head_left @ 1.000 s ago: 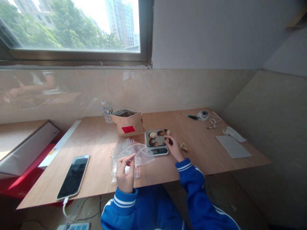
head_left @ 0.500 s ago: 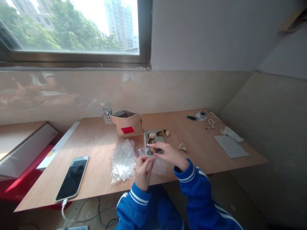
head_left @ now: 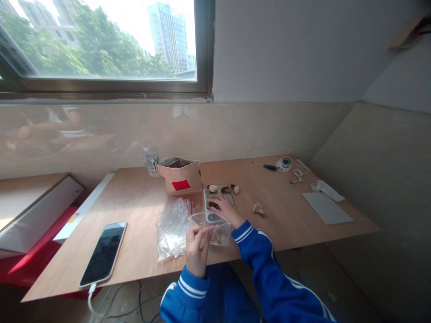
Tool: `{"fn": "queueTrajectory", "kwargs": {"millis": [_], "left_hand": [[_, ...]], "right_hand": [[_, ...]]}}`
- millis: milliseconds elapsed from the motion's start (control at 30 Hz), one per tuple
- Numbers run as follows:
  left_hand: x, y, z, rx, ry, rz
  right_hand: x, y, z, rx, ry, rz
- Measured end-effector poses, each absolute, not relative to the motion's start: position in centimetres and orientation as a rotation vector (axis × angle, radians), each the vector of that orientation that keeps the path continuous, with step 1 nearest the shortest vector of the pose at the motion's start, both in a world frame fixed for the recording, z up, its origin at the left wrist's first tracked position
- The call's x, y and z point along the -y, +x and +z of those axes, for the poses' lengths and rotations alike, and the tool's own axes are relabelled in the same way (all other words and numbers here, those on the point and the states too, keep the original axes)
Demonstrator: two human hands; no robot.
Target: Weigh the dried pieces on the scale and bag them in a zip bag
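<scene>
My left hand (head_left: pixel 197 249) pinches the rim of a clear plastic zip bag (head_left: pixel 225 228), its mouth spread wide and a few pale pieces dimly visible inside. My right hand (head_left: pixel 226 210) is over a small digital scale (head_left: pixel 206 202), fingers apart and reaching down around a dark dried mushroom piece; whether they grip it is hard to make out. Further dried mushrooms (head_left: pixel 213 188) rest at the back of the scale, and another mushroom (head_left: pixel 236 189) is at its right edge.
Behind stands an open kraft paper pouch (head_left: pixel 182 172) beside a water bottle (head_left: pixel 151 162). More clear bags (head_left: pixel 171 231) lie at left, near a phone (head_left: pixel 103 253) on a cable. Rightward are mushroom pieces (head_left: pixel 258 208), a screwdriver (head_left: pixel 270 167), a dome camera (head_left: pixel 284 164) and white paper (head_left: pixel 327 207).
My right hand has moved away from the bag's mouth, forward onto the scale. My left hand keeps hold of the bag, which now shows more openly. The view has tilted slightly.
</scene>
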State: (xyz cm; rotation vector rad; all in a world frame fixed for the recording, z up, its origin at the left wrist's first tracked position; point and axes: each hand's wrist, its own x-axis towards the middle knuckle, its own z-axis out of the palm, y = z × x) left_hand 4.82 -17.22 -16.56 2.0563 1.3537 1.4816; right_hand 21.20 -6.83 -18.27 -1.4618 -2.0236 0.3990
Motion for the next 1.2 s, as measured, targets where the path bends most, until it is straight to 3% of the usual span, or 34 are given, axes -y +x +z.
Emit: {"fn": "queueTrajectory", "kwargs": {"millis": [300, 467, 633, 900, 1067, 1200], "left_hand": [[17.4, 4.1, -17.4, -1.377, 2.048, 1.470], [17.0, 4.2, -17.2, -1.396, 2.026, 1.447], [16.7, 4.6, -16.5, -1.363, 2.025, 1.448], [17.3, 3.9, -16.7, -1.361, 2.018, 1.502], [17.7, 3.3, -16.6, -1.388, 1.995, 1.469], [17.4, 3.1, -16.6, -1.378, 1.986, 1.452]], "right_hand": [[7.7, 21.4, -19.0, 1.826, -1.319, 0.526], [9.7, 21.4, -13.5, 1.633, -1.186, 0.521], [11.6, 21.2, -8.8, 1.902, -1.112, 0.642], [5.0, 24.6, -16.7, 1.741, -1.560, 0.232], [3.7, 25.7, -20.1, 1.749, -1.663, 0.217], [5.1, 25.2, -19.0, 1.481, -1.523, 0.443]]}}
